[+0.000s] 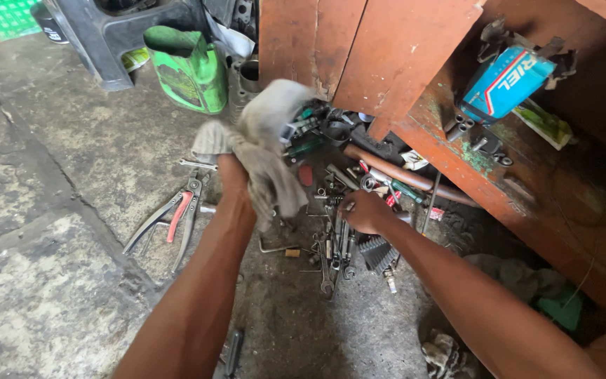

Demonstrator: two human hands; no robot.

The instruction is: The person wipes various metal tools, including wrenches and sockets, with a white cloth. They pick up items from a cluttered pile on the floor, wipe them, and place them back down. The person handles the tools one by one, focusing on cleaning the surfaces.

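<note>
Head view: your left hand (236,184) clamped on grey rag (268,140), raised over concrete floor (50,210). Right hand (365,210) fisted on small tool in wrench pile (334,242), hold unclear. Pile right of rag; right hand nearer.

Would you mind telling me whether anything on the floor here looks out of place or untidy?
Yes: the tools lie loose in a heap on the dirty concrete floor, below the right hand, not in any box. The left hand holds a grey rag. Large cutters lie apart, handles splayed.
</note>
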